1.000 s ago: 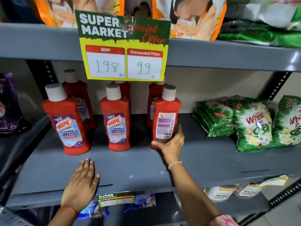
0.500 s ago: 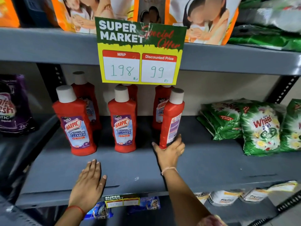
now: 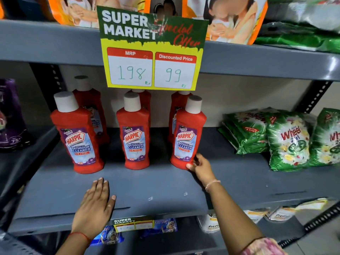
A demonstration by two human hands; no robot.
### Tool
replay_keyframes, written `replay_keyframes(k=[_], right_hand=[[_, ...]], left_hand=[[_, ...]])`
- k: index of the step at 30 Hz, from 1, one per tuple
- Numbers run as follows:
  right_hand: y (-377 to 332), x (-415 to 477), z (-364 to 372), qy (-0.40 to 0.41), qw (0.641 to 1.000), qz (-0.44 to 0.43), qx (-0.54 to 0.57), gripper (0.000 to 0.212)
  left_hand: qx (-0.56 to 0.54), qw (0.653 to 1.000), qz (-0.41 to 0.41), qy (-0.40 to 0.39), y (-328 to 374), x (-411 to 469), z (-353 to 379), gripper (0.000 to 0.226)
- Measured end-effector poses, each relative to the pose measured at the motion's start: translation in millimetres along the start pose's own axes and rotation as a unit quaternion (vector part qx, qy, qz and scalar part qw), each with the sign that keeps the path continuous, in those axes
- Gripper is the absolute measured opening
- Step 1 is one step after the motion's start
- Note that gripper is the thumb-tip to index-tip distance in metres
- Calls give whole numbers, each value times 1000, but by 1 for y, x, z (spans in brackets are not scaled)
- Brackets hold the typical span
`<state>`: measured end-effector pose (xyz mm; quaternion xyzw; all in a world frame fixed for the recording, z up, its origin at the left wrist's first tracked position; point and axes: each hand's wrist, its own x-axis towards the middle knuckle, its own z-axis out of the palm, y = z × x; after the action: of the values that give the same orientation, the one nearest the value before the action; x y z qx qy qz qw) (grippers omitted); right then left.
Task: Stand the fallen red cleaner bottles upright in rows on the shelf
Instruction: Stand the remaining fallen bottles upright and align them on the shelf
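Six red plastic cleaner bottles with white caps are seen standing upright in two rows on the grey metal shelf (image 3: 165,183), all placed below the green and yellow paper price sign (image 3: 152,50) hung from the shelf above. Directly under the sign stands the front middle bottle (image 3: 134,133), with its label turned forward. To the left of the sign's lower edge the front left bottle (image 3: 77,134) is found, and under the sign's right corner the front right bottle (image 3: 187,133), slightly tilted. The three rear bottles are partly hidden behind these.

The base of the front right bottle is gripped by the right hand (image 3: 199,167), fingers curled around its lower side. The left hand (image 3: 95,203) is laid flat on the shelf's front edge, fingers spread, nothing held. Green detergent packets (image 3: 287,138) are stacked well to the right of the sign.
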<state>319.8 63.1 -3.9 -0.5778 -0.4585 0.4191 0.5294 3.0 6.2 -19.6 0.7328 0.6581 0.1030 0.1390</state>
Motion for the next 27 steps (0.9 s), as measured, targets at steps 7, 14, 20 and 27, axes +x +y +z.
replay_keyframes(k=[7,14,20,27], right_hand=[[-6,25,-14,-92,992,61,-62,44],[-1,23,-18,-94,992,59,-66,57],[-2,15,-12,-76,994,24,-71,49],[2,-21,-28,-84,993,40,-66,53]], left_hand=[[-1,1000,-4,7,0,0,0,90],[-1,1000,-4,10,0,0,0,75],[-15,1000,-3,12,0,0,0,58],[-7,1000,2,8,1,0,-1,57]])
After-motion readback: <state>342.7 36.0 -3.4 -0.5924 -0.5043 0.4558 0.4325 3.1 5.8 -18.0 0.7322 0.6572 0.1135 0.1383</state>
